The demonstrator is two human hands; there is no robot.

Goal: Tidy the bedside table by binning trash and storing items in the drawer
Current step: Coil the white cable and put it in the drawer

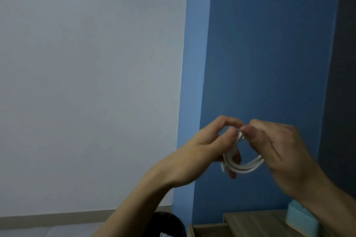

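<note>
A white cable [243, 166] is coiled into a small loop and held up in the air in front of the blue wall. My left hand [204, 150] grips the loop's left side, with a white plug end sticking out below the fingers. My right hand [277, 146] pinches the top and right side of the coil. Both thumbs meet at the top of the loop. The wooden bedside table [256, 223] lies below at the bottom right. A black bin [169, 224] stands at the bottom edge, partly hidden by my left forearm.
A pale teal box [300, 217] rests on the table's right side, partly behind my right arm. A lower wooden ledge [210, 231] shows left of the tabletop, perhaps the drawer. A grey-white wall fills the left half, and a dark panel runs down the far right.
</note>
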